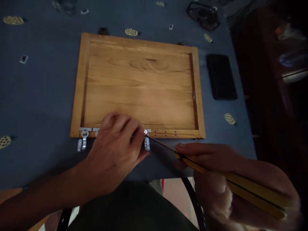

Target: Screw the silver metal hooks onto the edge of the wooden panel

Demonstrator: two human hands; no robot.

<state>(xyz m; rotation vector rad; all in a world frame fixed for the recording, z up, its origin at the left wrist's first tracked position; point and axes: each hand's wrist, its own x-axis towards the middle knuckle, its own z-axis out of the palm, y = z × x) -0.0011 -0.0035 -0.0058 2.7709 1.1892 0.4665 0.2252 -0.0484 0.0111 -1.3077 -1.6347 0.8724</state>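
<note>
A wooden framed board [141,83] lies flat, with metal hooks along its near edge. My left hand [117,147] presses over that edge, its fingers bent and close together around the middle hooks; what they grip is hidden. One hook [84,139] shows at the left end. Another hook [147,143] hangs beside my left fingertips, with a screw head at its top. My right hand [231,179] is wrapped round a yellow-handled screwdriver [255,191], whose thin shaft reaches to that right hook, its tip just by the screw.
The board rests on a blue tablecloth [43,89] with pineapple prints. A black phone-like case [221,77] lies to its right, dark-framed glasses [204,15] at the back right. Small dark pieces stick out behind the board's far edge. A dark curved bar shows below the table's near edge.
</note>
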